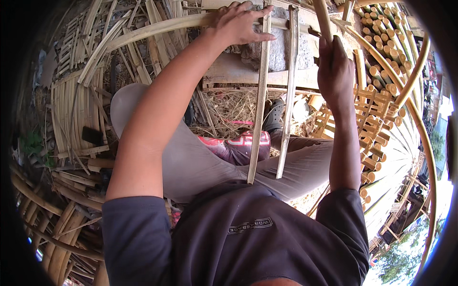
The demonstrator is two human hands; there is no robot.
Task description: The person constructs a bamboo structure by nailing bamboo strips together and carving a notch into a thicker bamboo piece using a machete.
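Near the top middle, my left hand (238, 24) lies over a long bent bamboo pole (164, 27), index finger and thumb stretched apart. Their tips touch or nearly touch a narrow split-bamboo slat (262, 95) that crosses the pole and points toward me. A second slat (288, 95) runs beside it on the right. Closed in a fist, my right hand (335, 71) grips a thick wooden handle (323, 20); the handle's far end is beyond the upper edge. A rough grey stone block (278, 56) sits beneath the crossing, on a pale wooden board (226, 71).
Split-bamboo strips (71, 114) are piled on the left, near a dark flat object (92, 136). Cut bamboo poles (381, 38) are stacked at the right, next to a bamboo lattice (367, 112). A curved pole (431, 162) arches along the right side. Straw (229, 107) litters the ground.
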